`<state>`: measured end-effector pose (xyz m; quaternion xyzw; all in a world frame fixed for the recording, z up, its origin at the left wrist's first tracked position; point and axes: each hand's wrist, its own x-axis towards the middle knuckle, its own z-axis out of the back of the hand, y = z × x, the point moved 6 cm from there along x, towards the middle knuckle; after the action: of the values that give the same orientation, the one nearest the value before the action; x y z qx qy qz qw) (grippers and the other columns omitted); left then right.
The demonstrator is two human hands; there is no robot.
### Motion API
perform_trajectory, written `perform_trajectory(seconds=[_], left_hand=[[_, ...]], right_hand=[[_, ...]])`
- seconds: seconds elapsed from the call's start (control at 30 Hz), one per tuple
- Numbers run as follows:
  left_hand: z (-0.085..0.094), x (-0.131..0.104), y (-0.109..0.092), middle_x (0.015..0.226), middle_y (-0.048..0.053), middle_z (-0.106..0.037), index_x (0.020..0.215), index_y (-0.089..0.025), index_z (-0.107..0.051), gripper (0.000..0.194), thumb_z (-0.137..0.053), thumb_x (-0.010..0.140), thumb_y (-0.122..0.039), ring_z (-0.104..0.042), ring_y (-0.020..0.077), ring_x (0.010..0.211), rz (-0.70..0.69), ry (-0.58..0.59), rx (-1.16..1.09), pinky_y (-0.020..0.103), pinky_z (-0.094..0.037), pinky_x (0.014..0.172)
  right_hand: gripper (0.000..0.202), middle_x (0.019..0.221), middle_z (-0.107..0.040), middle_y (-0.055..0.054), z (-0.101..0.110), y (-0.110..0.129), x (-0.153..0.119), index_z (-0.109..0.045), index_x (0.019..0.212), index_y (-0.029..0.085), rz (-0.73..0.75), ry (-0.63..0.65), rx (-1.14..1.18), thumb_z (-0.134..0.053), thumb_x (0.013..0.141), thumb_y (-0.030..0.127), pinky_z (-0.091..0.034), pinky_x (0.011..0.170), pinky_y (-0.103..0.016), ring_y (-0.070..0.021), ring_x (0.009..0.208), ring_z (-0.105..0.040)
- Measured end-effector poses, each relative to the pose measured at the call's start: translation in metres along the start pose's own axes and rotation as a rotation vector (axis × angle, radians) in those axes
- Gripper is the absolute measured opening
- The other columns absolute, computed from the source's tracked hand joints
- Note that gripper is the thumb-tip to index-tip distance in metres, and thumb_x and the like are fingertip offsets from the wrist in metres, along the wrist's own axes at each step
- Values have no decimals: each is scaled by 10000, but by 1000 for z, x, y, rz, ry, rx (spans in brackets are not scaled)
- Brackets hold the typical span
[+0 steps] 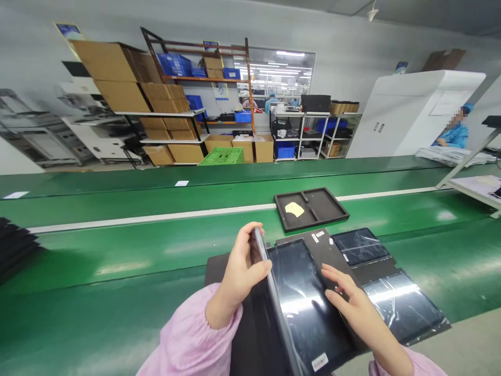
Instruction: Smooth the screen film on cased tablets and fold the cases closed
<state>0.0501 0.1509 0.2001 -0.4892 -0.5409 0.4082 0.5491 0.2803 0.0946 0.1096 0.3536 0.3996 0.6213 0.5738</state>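
My left hand [245, 263] grips a tablet [275, 292] near its top end and holds it tilted up on its long edge. Beside it lies a dark glossy screen [307, 292] with a white label at its lower end. My right hand [348, 297] is over the right edge of that screen, fingers apart, holding nothing; whether it touches the screen I cannot tell. Two more dark screens in clear film lie at the right, a smaller one [360, 246] and a larger one [405, 305]. Black foam [324, 250] lies under and around them.
A black divided tray [332, 216] with a yellow paper [294, 209] sits on the green bench [136, 240] beyond my hands. Black trays [15, 248] are stacked at the far left. A metal stand [477, 190] is at the right. Behind are shelves, boxes and a person in blue.
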Motion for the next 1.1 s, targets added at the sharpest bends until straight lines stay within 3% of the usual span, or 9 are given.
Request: perform_trajectory(seconds=[0.2,0.33,0.47,0.57,0.67,0.8,0.97,1.1], left_hand=[[0,-3,-6,1006,13,-456,1104,-226,-431,606,-663,548,-291,-436,77,694,-9,-1,1,185,-374,564],[-1,-4,-6,1009,10,-460,1110,-235,-428,602,-656,556,-291,-434,77,695,-16,5,15,186,-367,567],[-4,-6,-5,1029,13,-470,1142,-241,-417,610,-646,585,-331,-449,106,767,-35,13,92,202,-364,616],[-9,-5,-5,1068,24,-469,1166,-239,-416,607,-636,610,-345,-456,150,914,-58,5,220,233,-375,749],[-13,-3,-4,1113,47,-462,1180,-229,-420,604,-625,625,-351,-460,178,973,-64,-6,302,276,-370,844],[-17,-2,-1,1147,77,-470,1191,-217,-429,623,-636,618,-350,-467,213,1029,-61,-24,345,299,-383,865],[-22,1,3,1153,63,-451,1191,-214,-421,609,-608,629,-355,-457,194,1019,-69,12,294,281,-378,854],[-23,4,5,1101,49,-457,1171,-204,-423,604,-609,615,-348,-465,175,973,-95,26,211,245,-391,791]], right_hand=[[414,1253,-515,-114,-7,16,-2,-568,1169,166,8,83,33,-490,811,360,-403,911,-425,-261,1123,-467],[319,973,-619,-85,-14,34,-11,-546,1080,166,3,127,176,-487,829,354,-422,824,-372,-217,883,-552],[124,641,-496,11,-29,73,-30,-452,703,187,2,274,293,-565,693,239,-361,580,-253,-141,610,-447],[249,597,-424,53,-38,93,-40,-401,716,201,-84,317,249,-602,592,122,-276,509,-223,-113,557,-374],[228,576,-397,67,-38,105,-40,-391,804,215,34,296,214,-550,663,133,-264,522,-228,-114,544,-370],[146,653,-483,47,-31,98,-44,-399,859,227,166,210,98,-472,753,160,-323,566,-232,-127,595,-456],[36,766,-567,11,-30,83,-52,-448,856,242,130,184,-54,-432,853,210,-380,614,-247,-161,715,-540],[40,724,-563,17,-32,85,-52,-455,823,236,149,189,-2,-441,850,210,-381,606,-243,-154,677,-530]])
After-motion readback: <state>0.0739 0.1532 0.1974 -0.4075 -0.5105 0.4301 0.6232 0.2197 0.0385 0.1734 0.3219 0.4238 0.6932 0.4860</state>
